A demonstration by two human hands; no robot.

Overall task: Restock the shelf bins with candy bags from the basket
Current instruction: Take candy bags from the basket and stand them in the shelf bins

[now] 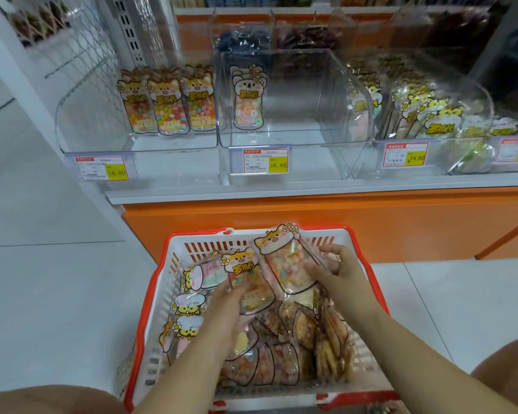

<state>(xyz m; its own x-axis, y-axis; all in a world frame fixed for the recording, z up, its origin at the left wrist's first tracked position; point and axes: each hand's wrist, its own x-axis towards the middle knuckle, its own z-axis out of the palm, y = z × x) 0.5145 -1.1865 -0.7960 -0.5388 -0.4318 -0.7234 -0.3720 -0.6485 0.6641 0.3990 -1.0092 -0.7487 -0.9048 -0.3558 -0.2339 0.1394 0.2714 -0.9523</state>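
While my right hand [338,270] pinches the side edge of a pink candy bag [284,264], thumb on its front, my left hand [225,309] lies over a second bag [245,279] printed with yellow characters; I cannot tell whether it grips. Both bags are over the orange-rimmed basket [150,294], which is packed with more cat-topped bags. On the shelf [281,192], the left bin [102,127] shows three bags abreast, the middle bin [296,109] one. Yellow price tags [277,164] read 16.80.
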